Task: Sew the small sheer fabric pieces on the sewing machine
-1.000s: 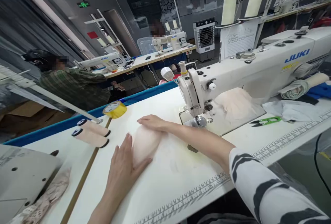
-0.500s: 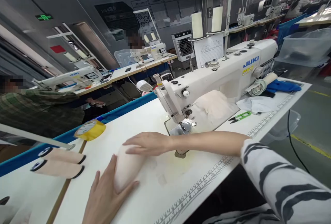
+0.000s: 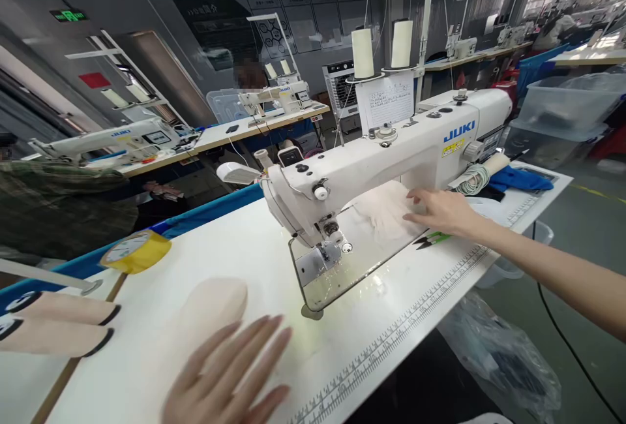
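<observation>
**Under the machine arm: right hand on the fabric pile**

Under the arm of the white sewing machine lies a pile of pale cream fabric pieces. Right hand stretched out to it, fingers spread and loosely curved, fingertips touching the pile's near edge; nothing pinched or gripped that I can see. Just below that hand, green thread snips on the tabletop, partly hidden by the wrist. Beyond the right hand, a roll of white tape and a blue cloth against the machine's base.

Left hand well apart from the right, low at the picture's edge, flat and open, fingers together, palm down. It rests on the near end of a rounded pale pad lying on the tabletop; holds nothing.

Left of the left hand: two pale thread cones lying on their sides, a yellow tape roll beyond them. Ruler strip runs along the tabletop's near edge.

Further off, a person in a plaid shirt at the neighbouring station.
</observation>
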`<state>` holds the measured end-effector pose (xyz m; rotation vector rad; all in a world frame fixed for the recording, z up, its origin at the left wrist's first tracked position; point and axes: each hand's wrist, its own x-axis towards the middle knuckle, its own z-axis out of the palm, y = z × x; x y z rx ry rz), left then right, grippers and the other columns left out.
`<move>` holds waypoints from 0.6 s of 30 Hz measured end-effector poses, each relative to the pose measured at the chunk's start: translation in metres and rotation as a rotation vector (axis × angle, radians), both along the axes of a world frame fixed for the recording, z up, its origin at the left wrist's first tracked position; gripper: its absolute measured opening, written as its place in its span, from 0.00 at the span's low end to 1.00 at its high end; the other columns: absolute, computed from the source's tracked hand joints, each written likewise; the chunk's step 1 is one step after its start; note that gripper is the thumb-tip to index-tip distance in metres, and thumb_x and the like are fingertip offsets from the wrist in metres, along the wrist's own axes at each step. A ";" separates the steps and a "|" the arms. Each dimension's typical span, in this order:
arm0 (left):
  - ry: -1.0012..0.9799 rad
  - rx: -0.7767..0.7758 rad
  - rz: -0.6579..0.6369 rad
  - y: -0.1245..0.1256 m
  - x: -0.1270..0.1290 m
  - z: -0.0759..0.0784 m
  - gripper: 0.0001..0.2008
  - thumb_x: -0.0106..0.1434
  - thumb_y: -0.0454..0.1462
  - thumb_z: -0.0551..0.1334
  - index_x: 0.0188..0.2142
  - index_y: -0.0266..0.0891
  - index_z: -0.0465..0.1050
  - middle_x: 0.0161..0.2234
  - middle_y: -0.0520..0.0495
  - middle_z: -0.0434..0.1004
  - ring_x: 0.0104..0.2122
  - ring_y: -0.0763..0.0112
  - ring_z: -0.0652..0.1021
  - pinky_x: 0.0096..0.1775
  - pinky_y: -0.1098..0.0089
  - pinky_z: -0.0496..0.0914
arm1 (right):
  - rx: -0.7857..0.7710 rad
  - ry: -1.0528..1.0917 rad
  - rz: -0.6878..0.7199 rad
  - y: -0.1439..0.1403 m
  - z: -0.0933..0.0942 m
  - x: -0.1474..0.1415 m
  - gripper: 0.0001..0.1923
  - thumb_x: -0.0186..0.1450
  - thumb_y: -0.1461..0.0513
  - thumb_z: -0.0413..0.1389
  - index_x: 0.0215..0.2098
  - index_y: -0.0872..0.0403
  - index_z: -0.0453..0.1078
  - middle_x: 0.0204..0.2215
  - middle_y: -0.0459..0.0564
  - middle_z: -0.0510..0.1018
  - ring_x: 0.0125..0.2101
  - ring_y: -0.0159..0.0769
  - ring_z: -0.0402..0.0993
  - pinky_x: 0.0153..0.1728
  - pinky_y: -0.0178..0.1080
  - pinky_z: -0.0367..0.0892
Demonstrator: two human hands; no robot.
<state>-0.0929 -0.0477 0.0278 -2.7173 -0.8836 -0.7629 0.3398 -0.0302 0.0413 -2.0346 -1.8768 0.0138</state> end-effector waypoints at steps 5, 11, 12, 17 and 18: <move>0.153 0.091 -0.372 0.004 0.112 0.000 0.20 0.64 0.43 0.58 0.53 0.39 0.69 0.49 0.46 0.76 0.49 0.59 0.75 0.57 0.59 0.61 | 0.041 0.105 -0.024 0.021 -0.011 -0.002 0.14 0.68 0.56 0.52 0.50 0.51 0.67 0.50 0.53 0.70 0.44 0.36 0.70 0.44 0.44 0.69; 0.195 -0.171 -0.249 0.043 0.217 -0.001 0.24 0.68 0.49 0.51 0.58 0.40 0.62 0.62 0.40 0.60 0.62 0.56 0.61 0.61 0.54 0.56 | 0.109 0.328 0.195 0.013 0.016 0.003 0.16 0.67 0.65 0.43 0.43 0.50 0.73 0.38 0.51 0.78 0.34 0.37 0.73 0.35 0.41 0.69; 0.199 -0.210 -0.210 0.050 0.230 -0.002 0.26 0.68 0.49 0.52 0.60 0.39 0.60 0.63 0.39 0.58 0.63 0.55 0.58 0.62 0.52 0.53 | 0.087 0.367 0.269 0.007 0.022 0.003 0.17 0.66 0.65 0.43 0.41 0.49 0.74 0.38 0.50 0.78 0.32 0.36 0.74 0.33 0.39 0.69; 0.198 -0.373 -0.186 0.065 0.253 -0.009 0.32 0.63 0.49 0.58 0.62 0.37 0.57 0.63 0.38 0.56 0.64 0.53 0.55 0.63 0.49 0.47 | -0.113 0.527 0.685 -0.041 0.046 -0.010 0.16 0.63 0.66 0.51 0.46 0.45 0.73 0.41 0.48 0.77 0.40 0.34 0.74 0.40 0.36 0.68; 0.191 -0.372 -0.191 0.063 0.250 -0.010 0.30 0.63 0.47 0.58 0.61 0.37 0.57 0.63 0.38 0.56 0.64 0.54 0.55 0.64 0.50 0.47 | -0.158 0.552 0.715 -0.049 0.046 -0.014 0.16 0.63 0.66 0.53 0.46 0.44 0.74 0.40 0.47 0.77 0.39 0.33 0.74 0.39 0.35 0.68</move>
